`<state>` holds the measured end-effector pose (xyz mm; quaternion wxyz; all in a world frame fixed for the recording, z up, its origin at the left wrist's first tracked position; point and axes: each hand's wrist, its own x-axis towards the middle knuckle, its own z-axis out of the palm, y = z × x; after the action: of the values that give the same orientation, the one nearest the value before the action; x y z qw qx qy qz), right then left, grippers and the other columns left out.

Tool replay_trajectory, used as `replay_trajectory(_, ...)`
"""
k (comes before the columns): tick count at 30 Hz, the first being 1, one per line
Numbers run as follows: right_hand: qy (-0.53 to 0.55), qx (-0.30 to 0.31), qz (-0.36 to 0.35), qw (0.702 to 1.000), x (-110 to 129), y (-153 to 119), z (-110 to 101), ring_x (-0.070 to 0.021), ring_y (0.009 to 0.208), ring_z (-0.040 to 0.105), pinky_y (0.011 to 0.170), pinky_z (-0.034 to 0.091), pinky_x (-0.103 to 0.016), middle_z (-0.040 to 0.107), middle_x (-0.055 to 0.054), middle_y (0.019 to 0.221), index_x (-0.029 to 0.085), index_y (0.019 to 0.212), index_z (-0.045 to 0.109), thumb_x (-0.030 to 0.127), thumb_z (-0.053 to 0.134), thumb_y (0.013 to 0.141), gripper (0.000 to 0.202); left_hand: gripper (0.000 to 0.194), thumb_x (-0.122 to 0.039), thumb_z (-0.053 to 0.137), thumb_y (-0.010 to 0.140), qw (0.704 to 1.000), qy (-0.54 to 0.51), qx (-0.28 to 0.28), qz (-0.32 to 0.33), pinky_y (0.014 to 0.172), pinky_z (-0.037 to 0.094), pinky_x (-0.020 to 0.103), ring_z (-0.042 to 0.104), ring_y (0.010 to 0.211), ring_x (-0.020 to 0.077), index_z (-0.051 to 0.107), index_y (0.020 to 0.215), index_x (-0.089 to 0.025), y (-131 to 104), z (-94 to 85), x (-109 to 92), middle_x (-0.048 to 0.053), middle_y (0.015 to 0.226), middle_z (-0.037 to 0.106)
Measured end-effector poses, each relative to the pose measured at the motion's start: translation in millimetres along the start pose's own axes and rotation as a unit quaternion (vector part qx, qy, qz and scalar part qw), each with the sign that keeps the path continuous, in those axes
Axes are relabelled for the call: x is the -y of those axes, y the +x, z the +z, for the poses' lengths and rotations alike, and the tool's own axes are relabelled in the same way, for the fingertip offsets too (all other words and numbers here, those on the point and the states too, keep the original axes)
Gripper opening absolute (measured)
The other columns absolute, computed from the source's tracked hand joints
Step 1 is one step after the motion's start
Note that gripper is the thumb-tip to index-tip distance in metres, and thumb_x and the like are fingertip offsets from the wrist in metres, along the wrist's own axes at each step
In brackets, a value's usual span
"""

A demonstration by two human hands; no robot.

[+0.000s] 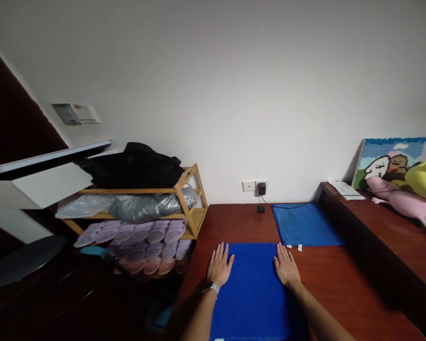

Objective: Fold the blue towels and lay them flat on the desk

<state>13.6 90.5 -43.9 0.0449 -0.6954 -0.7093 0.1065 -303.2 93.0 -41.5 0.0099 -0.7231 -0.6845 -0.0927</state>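
A bright blue cloth lies spread flat on the reddish-brown wooden table. My left hand rests palm down at its far left corner, fingers stretched out; a watch with a pale band circles that wrist. On the opposite side, my right hand lies flat over the far right corner, its fingers also extended. Neither hand grips anything. Beyond my right hand lies a second blue cloth, with small white tags at its near edge.
Left of the table stands a wooden rack with several pairs of slippers and a black bag on top. A charger sits in the wall socket. A raised ledge on the right bears plush toys and a picture.
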Motion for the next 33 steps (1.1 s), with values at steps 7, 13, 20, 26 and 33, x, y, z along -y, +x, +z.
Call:
replay_trajectory(7,0.029,-0.018,-0.008,0.999,2,-1,-5,-0.017,0.158,0.011,0.129,0.006,-0.038,0.012,-0.004,0.17,0.009,0.162,0.017,0.041,0.015,0.102,0.069,0.075,-0.063,0.024,0.102,0.999,0.036,0.031,-0.004,0.127,0.022,0.052,0.027,0.155,0.0298,0.035,0.159,-0.016,11,-9.0,-7,0.013,0.166,0.034)
replay_trajectory(13,0.043,-0.024,-0.012,0.999,1,-1,-4,-0.0185,0.158,0.012,0.129,0.008,-0.04,0.015,-0.006,0.17,0.011,0.162,0.02,0.041,0.018,0.102,0.068,0.065,-0.051,0.015,0.106,0.99,-0.046,0.012,0.133,0.128,0.023,0.047,0.027,0.155,0.0233,0.029,0.162,-0.02,18,-3.9,-119,0.007,0.167,0.034)
replay_trajectory(20,0.021,-0.012,-0.039,0.999,-2,0,-1,-0.0214,0.158,0.011,0.129,0.009,-0.042,0.015,-0.005,0.17,0.013,0.162,0.022,0.029,0.028,0.096,0.068,0.061,-0.048,0.012,0.107,0.972,-0.119,0.049,0.199,0.129,0.021,0.042,0.023,0.156,0.0167,0.021,0.163,-0.026,21,26.8,-197,0.001,0.169,0.03)
replay_trajectory(26,0.052,-0.022,-0.014,0.998,2,0,-6,-0.0185,0.158,0.013,0.129,0.008,-0.04,0.015,-0.005,0.17,0.01,0.162,0.02,0.04,0.015,0.102,0.068,0.066,-0.057,0.016,0.106,0.991,-0.042,0.054,0.118,0.129,0.022,0.047,0.023,0.156,0.0222,0.024,0.163,-0.024,16,6.7,-100,0.004,0.169,0.027)
replay_trajectory(33,0.031,-0.016,-0.009,0.999,1,-3,-5,-0.0178,0.158,0.012,0.129,0.007,-0.038,0.014,-0.004,0.17,0.01,0.162,0.019,0.043,0.014,0.102,0.069,0.068,-0.06,0.021,0.105,0.999,0.008,0.019,0.029,0.127,0.024,0.047,0.026,0.156,0.0239,0.026,0.162,-0.024,7,-5.4,-5,0.007,0.167,0.032)
